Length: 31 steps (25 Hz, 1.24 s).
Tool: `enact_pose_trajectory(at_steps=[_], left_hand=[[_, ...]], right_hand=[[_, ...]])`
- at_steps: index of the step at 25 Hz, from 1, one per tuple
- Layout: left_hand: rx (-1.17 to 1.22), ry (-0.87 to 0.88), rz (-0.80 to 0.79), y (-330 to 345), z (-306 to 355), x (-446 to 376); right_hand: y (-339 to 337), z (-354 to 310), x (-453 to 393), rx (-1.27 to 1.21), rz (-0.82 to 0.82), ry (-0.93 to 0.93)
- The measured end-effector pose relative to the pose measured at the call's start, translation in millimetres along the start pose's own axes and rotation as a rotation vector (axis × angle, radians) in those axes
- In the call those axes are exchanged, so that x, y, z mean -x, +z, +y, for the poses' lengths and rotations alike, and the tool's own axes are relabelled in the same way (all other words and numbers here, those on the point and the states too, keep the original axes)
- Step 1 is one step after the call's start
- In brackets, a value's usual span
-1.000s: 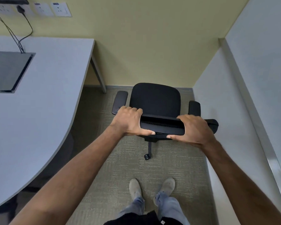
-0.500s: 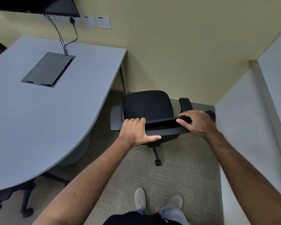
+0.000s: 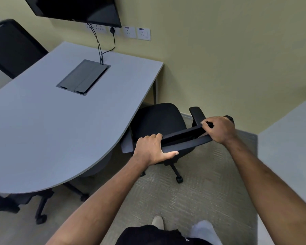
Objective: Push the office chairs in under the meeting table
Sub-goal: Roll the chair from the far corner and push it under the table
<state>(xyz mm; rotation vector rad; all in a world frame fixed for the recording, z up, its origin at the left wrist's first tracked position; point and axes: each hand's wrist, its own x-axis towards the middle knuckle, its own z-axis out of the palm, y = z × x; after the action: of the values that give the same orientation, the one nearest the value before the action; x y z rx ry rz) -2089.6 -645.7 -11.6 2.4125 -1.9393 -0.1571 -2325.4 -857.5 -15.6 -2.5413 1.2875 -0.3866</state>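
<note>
Right of the bench's curved edge stands a black office chair (image 3: 157, 121), seen from above and behind, its seat partly tucked beneath the bench top (image 3: 60, 121) and its near-left armrest just at that edge. Both bare hands hold the top of the chair's backrest. The left hand (image 3: 152, 150) is curled over the near-left end of the backrest rim, fingers over the top and thumb stretched along the near face. The right hand (image 3: 219, 129) is closed around the far-right end of the same rim, fingers wrapped over it. One chair leg with a castor (image 3: 179, 179) sticks out toward the viewer on the pale carpet (image 3: 201, 191).

The bench is pale grey, rounded at its near end and square at its far end against a yellow wall (image 3: 219, 59). Set into its top is a grey cable box (image 3: 83, 76), with black cables (image 3: 100, 48) rising from it to wall sockets (image 3: 137, 33) under a dark screen (image 3: 78, 9). At the far left stands another black chair back (image 3: 12, 48). Under the near-left part of the bench, dark chair bases (image 3: 41, 207) with castors show. At the bottom edge are the person's pale shoes (image 3: 157, 221) and dark clothing.
</note>
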Motion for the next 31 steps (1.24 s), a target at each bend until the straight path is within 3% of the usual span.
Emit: enact_pose_trajectory(at_steps=[16, 22, 31], left_hand=[[-0.013, -0.407, 0.078, -6.5, 7.3, -108.3], [0.021, -0.551, 0.092, -11.3, 10.6, -156.2], [0.036, -0.664, 0.103, -10.6, -23.5, -211.5]], right_hand=[[21.9, 12.5, -214.1, -0.095, -0.077, -0.313], [36.2, 4.8, -281.3, -0.114, -0.039, -0.197], [65.8, -13.7, -363.0, -0.223, -0.009, -0.259]])
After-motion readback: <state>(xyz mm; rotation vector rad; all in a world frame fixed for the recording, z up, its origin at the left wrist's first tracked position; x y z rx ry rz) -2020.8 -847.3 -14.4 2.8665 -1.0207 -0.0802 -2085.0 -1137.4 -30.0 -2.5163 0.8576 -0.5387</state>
